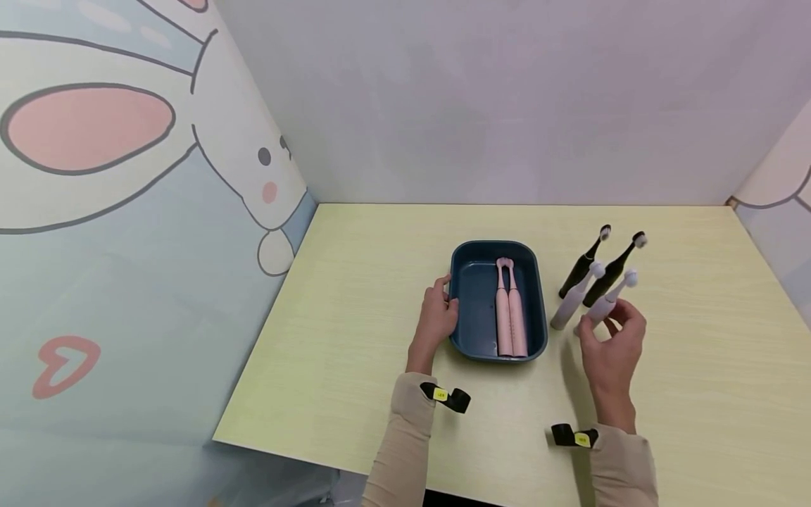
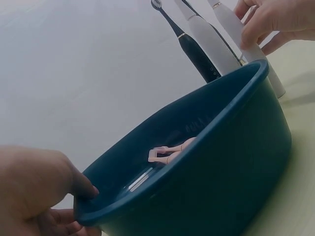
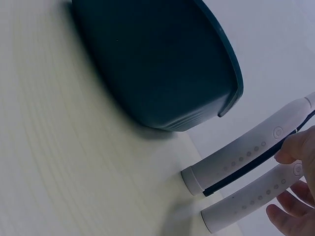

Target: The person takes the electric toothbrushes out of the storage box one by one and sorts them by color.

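A dark blue plastic basin [image 1: 474, 306] sits on the table. My left hand [image 1: 437, 313] grips its left rim, thumb inside and fingers outside in the left wrist view. Two pink electric toothbrushes [image 1: 503, 313] lie side by side in the basin, heads away from me. To the right of the basin, my right hand [image 1: 614, 352] pinches a white electric toothbrush [image 3: 256, 199] between thumb and fingers; it is upright. Another white electric toothbrush [image 1: 569, 304] stands just left of it. Two black electric toothbrushes [image 1: 575, 273] stand behind the white ones.
The pale wooden table [image 1: 355, 282] runs back to a plain light wall [image 1: 507, 105]. On the left is a wall covering [image 1: 127, 296] with a cartoon rabbit print. Black straps with yellow tags [image 1: 441, 395] circle both sleeves.
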Motion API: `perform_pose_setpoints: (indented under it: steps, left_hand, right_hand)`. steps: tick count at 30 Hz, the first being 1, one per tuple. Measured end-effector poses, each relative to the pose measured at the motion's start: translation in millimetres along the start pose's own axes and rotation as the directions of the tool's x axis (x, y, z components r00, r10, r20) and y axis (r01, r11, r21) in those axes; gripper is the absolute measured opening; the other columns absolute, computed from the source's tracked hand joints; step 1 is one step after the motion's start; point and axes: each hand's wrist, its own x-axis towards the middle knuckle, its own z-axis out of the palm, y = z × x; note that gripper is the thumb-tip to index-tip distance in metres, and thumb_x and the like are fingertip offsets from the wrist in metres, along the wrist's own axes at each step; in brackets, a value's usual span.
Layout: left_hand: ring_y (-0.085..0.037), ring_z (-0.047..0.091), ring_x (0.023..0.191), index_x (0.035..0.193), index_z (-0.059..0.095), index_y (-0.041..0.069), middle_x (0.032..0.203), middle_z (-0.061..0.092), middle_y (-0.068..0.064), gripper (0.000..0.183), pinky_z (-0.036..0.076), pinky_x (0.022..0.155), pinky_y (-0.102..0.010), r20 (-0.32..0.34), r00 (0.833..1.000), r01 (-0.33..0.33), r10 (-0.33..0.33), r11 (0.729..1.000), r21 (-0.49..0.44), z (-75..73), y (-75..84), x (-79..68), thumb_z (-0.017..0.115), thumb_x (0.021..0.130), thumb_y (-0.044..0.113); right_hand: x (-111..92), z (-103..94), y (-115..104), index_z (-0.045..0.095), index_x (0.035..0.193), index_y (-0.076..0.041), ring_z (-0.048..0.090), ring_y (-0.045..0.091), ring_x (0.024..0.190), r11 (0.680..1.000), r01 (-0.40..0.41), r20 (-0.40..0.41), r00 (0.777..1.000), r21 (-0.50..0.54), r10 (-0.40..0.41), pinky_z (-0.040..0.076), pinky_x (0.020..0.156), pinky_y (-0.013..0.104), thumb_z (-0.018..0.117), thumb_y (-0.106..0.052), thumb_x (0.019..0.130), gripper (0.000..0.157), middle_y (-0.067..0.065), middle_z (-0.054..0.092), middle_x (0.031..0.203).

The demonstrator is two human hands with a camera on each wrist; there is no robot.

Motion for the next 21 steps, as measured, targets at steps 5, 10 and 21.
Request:
perform_pose_setpoints:
  steps: [5,10,21]
  left_hand:
    - [-0.017,0.051,0.084,0.144,0.04,0.013,0.098,0.049,-0.01,0.048,0.045,0.074,-0.03,-0.002,1.0,0.0,0.0,1.0,0.011,3.3,0.2,1.9,0.051,0.097,0.012]
    - [-0.017,0.05,0.084,0.144,0.04,0.013,0.098,0.049,-0.01,0.049,0.045,0.074,-0.03,0.003,1.0,0.004,-0.004,1.0,0.015,4.4,-0.3,3.2,0.051,0.097,0.012]
    - [-0.017,0.051,0.083,0.144,0.04,0.013,0.097,0.05,-0.01,0.049,0.045,0.073,-0.029,0.003,1.0,0.002,-0.002,1.0,0.007,5.4,-1.6,5.8,0.052,0.097,0.012]
  right_hand:
    - [0,-7.0,-2,0.048,0.13,-0.007,0.049,0.004,0.104,0.999,-0.002,-0.021,1.0,0.045,0.003,0.043,0.092,0.017,0.067,-0.003,0.081,0.052,-0.02,0.043,0.112]
    - [-3,-14.5,-6,0.048,0.13,-0.008,0.051,0.006,0.103,0.997,-0.014,-0.055,0.998,0.079,0.019,0.044,0.093,0.018,0.067,0.001,0.08,0.055,-0.015,0.047,0.112]
    - [-13,-21.1,-34,0.052,0.125,-0.005,0.058,0.014,0.101,0.967,0.078,-0.148,0.988,0.241,-0.043,0.047,0.091,0.021,0.063,0.006,0.079,0.048,-0.008,0.055,0.109]
